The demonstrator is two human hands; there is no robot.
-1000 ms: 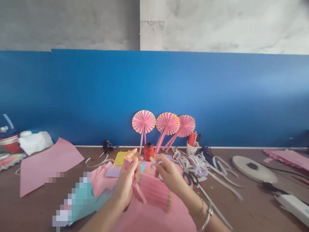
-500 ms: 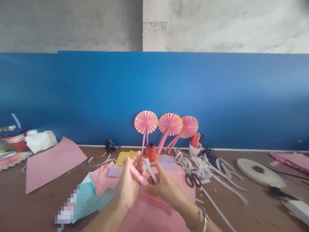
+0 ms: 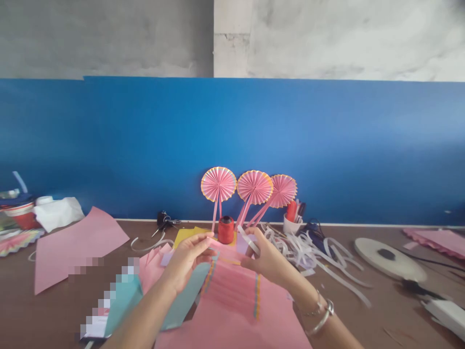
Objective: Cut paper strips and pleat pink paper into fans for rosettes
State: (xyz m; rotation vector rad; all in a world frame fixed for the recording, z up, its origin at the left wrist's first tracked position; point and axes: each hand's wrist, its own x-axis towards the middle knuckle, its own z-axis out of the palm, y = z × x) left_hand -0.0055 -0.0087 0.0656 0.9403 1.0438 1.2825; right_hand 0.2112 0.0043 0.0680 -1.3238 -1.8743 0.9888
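Your left hand (image 3: 189, 256) pinches one end of a pink strip (image 3: 225, 251) between thumb and fingertips. Your right hand (image 3: 268, 256) is at the other end, so the strip spans the gap between your fingers, seemingly to keep it straight. Whether your right thumb clamps that end is hard to tell, pink blurring into pink there. Your right fingers are closed on a white strip (image 3: 249, 241), its free end angled up toward your left hand (probably tucked there to spare the thumb).

Now the counts: one pink strip and one white strip at your fingers. Just below your fingertips lies one pleated sheet (image 3: 232, 288) with two striped edges, over a larger plain pink sheet (image 3: 225, 332). Straight beyond your fingers stand one red spool (image 3: 225, 230) and three round fans (image 3: 255, 187), leaning on one blue panel (image 3: 145, 145) that seems to prop them. Past your right fingers, one white cup (image 3: 291, 225) keeps tools upright.
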